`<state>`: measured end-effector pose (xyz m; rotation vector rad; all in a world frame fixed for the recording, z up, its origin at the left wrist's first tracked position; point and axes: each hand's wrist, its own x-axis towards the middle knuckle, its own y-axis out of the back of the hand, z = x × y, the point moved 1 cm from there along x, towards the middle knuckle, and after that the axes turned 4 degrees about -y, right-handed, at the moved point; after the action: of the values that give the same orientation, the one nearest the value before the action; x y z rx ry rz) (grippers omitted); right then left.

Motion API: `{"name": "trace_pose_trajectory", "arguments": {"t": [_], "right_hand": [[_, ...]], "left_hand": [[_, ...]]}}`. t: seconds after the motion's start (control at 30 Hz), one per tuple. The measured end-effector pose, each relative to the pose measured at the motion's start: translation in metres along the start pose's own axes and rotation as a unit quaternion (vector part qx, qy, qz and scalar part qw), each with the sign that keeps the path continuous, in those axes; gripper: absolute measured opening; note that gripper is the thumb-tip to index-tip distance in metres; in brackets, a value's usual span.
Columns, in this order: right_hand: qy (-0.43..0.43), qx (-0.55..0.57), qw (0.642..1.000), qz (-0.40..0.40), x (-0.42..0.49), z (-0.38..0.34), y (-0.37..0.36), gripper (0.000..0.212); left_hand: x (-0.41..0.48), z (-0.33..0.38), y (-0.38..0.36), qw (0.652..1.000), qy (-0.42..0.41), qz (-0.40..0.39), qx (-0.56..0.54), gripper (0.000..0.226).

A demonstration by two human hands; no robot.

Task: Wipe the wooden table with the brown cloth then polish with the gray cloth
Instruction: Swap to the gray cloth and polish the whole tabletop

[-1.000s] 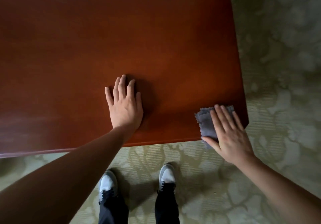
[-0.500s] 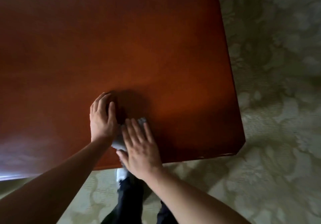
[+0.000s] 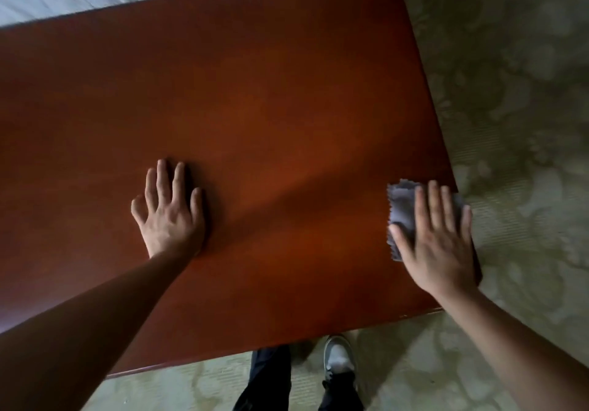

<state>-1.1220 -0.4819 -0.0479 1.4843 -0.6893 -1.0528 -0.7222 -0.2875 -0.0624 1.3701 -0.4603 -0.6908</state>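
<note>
Honestly, the main worry is the edge. My right hand (image 3: 436, 241) lies flat on the gray cloth (image 3: 403, 210) at the right side of the frame, hard against the right border of the wooden worktop (image 3: 255, 108). The fingers (image 3: 435, 206) are straight and pressing down, not curled round anything. Nothing pinches the cloth, so a stroke further right could push it over the side and onto the patterned carpet (image 3: 526, 123), where it would pick up grit. Its far corner seems to reach the edge, though I cannot tell whether it overhangs. The cloth is also small and partly bunched under my palm. My fingertips run past it, so bare skin may drag on the wood and leave smears where I mean to polish. My left hand (image 3: 170, 216) is open too, with fingers spread, holding nothing. It is planted flat on the worktop at centre left of the frame, and leaning on it could print a palm mark that needs another pass. Uneven pressure from a flat hand might leave streaks as well. The brown cloth is nowhere in view, so I judge this to be the polishing step — I cannot confirm it. As for writing, I can read none: there is no label or brand on the cloth, the worktop or the shoe (image 3: 339, 355) at the bottom of the frame, and the picture is too soft for small print.
</note>
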Motion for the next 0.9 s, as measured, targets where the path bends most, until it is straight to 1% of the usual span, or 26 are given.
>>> {"name": "trace_pose_trajectory", "arguments": {"t": [0.07, 0.13, 0.2, 0.33, 0.4, 0.5, 0.6, 0.67, 0.77, 0.83, 0.9], "right_hand": [[-0.038, 0.001, 0.999, -0.002, 0.002, -0.006, -0.001, 0.085], [-0.066, 0.008, 0.998, 0.005, 0.002, -0.027, -0.004, 0.085], [-0.06, 0.012, 0.998, 0.006, 0.001, -0.059, -0.004, 0.084], [0.019, 0.01, 1.0, -0.005, -0.007, -0.153, -0.003, 0.082], [0.058, 0.016, 0.998, -0.011, -0.014, -0.204, -0.002, 0.081], [0.128, 0.034, 0.991, -0.018, -0.022, -0.272, 0.0, 0.081], [0.185, 0.041, 0.982, -0.023, -0.019, -0.317, 0.004, 0.08], [0.232, 0.036, 0.972, -0.021, -0.012, -0.327, 0.002, 0.079], [0.306, 0.036, 0.951, -0.003, 0.007, -0.313, 0.0, 0.081], [0.304, 0.046, 0.952, 0.012, 0.031, -0.294, 0.003, 0.083], [0.26, 0.051, 0.964, 0.034, 0.068, -0.266, 0.007, 0.082]], "left_hand": [[0.001, -0.005, -0.002, 1.0, 0.0, 0.002, -0.006, 0.065], [0.002, -0.006, -0.003, 1.0, 0.003, 0.002, -0.021, 0.071], [0.003, -0.008, -0.002, 0.999, 0.008, 0.008, -0.045, 0.073], [0.005, -0.012, 0.002, 0.99, 0.035, 0.026, -0.131, 0.069], [0.006, -0.015, 0.004, 0.985, 0.037, 0.02, -0.164, 0.071], [0.006, -0.019, 0.006, 0.98, 0.034, 0.002, -0.195, 0.072], [0.006, -0.02, 0.009, 0.976, 0.036, -0.008, -0.213, 0.072], [0.007, -0.02, 0.011, 0.972, 0.039, -0.011, -0.231, 0.073], [0.008, -0.02, 0.011, 0.972, 0.044, -0.013, -0.231, 0.073], [0.01, -0.018, 0.009, 0.979, 0.051, -0.017, -0.197, 0.072], [0.012, -0.014, 0.007, 0.986, 0.075, -0.013, -0.152, 0.071]]}}
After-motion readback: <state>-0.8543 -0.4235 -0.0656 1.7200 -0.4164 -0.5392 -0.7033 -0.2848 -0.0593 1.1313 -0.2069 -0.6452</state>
